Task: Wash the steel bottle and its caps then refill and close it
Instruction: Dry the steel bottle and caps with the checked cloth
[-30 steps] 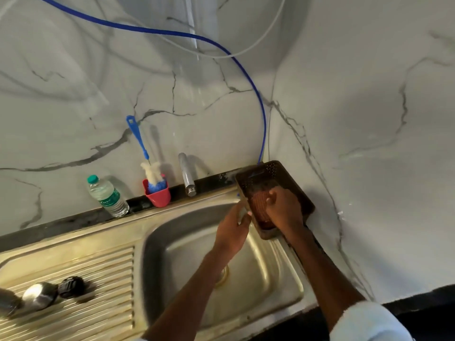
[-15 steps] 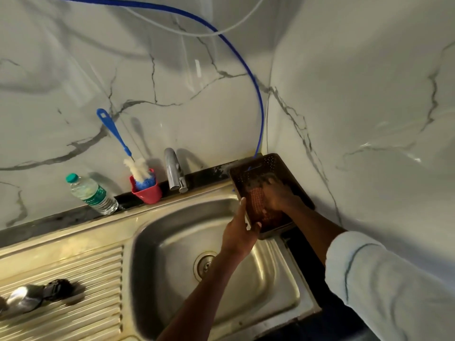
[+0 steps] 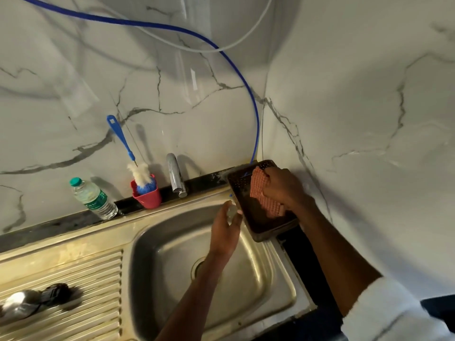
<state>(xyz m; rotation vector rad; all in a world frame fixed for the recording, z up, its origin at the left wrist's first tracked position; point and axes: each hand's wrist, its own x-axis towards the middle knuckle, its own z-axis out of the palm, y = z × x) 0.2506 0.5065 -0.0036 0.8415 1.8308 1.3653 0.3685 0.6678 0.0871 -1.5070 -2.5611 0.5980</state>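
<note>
We are only at the start of this job, we think. The steel bottle [image 3: 18, 305] lies on its side on the ridged part of the sink [image 3: 73, 279], far to the left, with a dark cap [image 3: 56, 292] at its end. No hand is near it, and we cannot tell if it has been washed at all. Our right hand [image 3: 280, 188] is in the brown tray [image 3: 266, 232] at the corner, and its fingers are curled around a pink scrub cloth [image 3: 264, 195], grasping it. Our left hand [image 3: 225, 230] hangs over the sink bowl just beside the tray, fingers loose and straight; something pale and blurry shows by its fingertips, and we cannot tell what it is. So we guess we are getting the cloth ready to scrub. Washing, filling up and closing all look left to do. The tap [image 3: 176, 175] stands behind the bowl and no water seems to run. Beside it a red cup [image 3: 147, 198] holds a blue bottle brush [image 3: 128, 148], and a plastic water bottle [image 3: 94, 199] stands near it. The walls are white marble with grey lines, and a blue hose [image 3: 246, 84] curves down to the corner.
</note>
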